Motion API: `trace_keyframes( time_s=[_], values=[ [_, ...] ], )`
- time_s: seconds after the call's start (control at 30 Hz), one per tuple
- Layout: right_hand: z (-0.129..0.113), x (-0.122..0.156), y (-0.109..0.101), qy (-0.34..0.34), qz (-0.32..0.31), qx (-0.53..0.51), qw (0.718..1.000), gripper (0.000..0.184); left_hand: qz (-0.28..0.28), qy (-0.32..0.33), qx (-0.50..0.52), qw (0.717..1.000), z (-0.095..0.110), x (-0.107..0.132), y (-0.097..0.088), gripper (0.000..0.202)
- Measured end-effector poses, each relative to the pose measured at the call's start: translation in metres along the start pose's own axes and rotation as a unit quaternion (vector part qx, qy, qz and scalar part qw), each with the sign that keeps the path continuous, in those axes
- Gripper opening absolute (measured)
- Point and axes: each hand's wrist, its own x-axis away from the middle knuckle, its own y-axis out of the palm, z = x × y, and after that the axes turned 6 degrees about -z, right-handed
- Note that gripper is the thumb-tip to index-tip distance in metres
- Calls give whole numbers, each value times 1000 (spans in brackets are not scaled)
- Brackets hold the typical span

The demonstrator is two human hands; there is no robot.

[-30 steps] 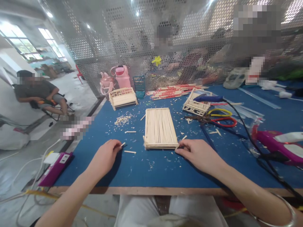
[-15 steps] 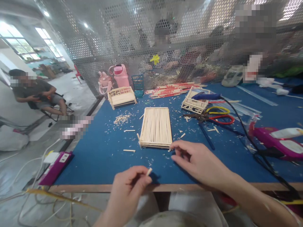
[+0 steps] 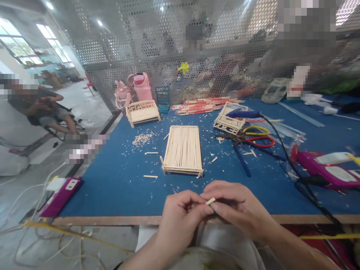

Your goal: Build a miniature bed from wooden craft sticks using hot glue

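Note:
My left hand (image 3: 187,213) and my right hand (image 3: 239,208) meet near the table's front edge. Between their fingertips a short wooden stick piece (image 3: 210,201) pokes out, pale and stubby. Both thumbs and forefingers are closed around it; the remaining fingers are partly hidden. Just beyond lies a flat panel of pale sticks (image 3: 182,150) in a raised frame, with short posts at its near corners. Neither hand touches that panel.
A small stick bench (image 3: 143,114) stands at the back left, near bundled sticks (image 3: 205,105). On the right are another stick model (image 3: 229,119), red-and-yellow-handled scissors (image 3: 257,137), blue-handled pliers (image 3: 242,161), a corded blue tool (image 3: 244,114) and a magenta power strip (image 3: 323,168). Shavings litter the table.
My right hand has left the panel's near right corner and come back to my left hand. The left has moved right with the stick piece, and both now grip it.

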Motion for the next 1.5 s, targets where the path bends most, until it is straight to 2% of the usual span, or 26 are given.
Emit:
trace_keyframes(
  time_s=[0.1,0.17,0.23,0.3,0.4,0.5,0.6,0.7,0.8,0.87,0.97,1.07,1.2,1.33,1.43,1.5],
  values=[
    [4,6,1,-18,31,-12,999,22,-28,5,-12,1000,0,-2,4,28],
    [6,9,0,3,82,-7,997,27,-34,11,-53,998,-1,-5,4,25],
    [7,9,-4,53,138,-17,989,34,5,38,-135,990,-1,-9,1,24],
    [6,5,-14,115,162,-32,980,38,55,83,-223,970,-1,-13,-3,31],
    [3,-14,-32,166,128,-32,977,32,64,134,-297,943,-1,-20,-6,27],
    [2,-40,-46,148,65,-21,987,22,49,144,-324,934,-3,-24,-4,26],
    [9,-59,-48,125,17,-4,992,19,57,142,-331,931,-6,-24,-3,25],
    [21,-62,-44,118,37,5,992,22,59,148,-300,940,-8,-21,-5,21],
    [31,-58,-41,143,65,3,988,28,71,134,-259,954,-5,-19,-7,18],
    [36,-58,-41,175,70,-16,982,36,82,87,-207,971,-1,-19,-4,16],
    [40,-61,-42,211,72,-54,973,47,75,-14,-49,996,4,-20,4,14],
    [45,-64,-41,221,87,-81,968,54,72,-61,130,987,5,-22,10,31],
    [52,-64,-40,229,87,-87,966,52,82,-45,272,958,-1,-25,14,50],
    [55,-66,-39,223,81,-86,968,44,71,-25,298,951,-6,-29,13,43],
    [54,-68,-43,215,139,-64,965,40,66,-19,285,956,-6,-30,13,38],
    [54,-69,-48,200,184,-6,962,38,69,-15,284,956,-5,-30,12,36]
  ],
)
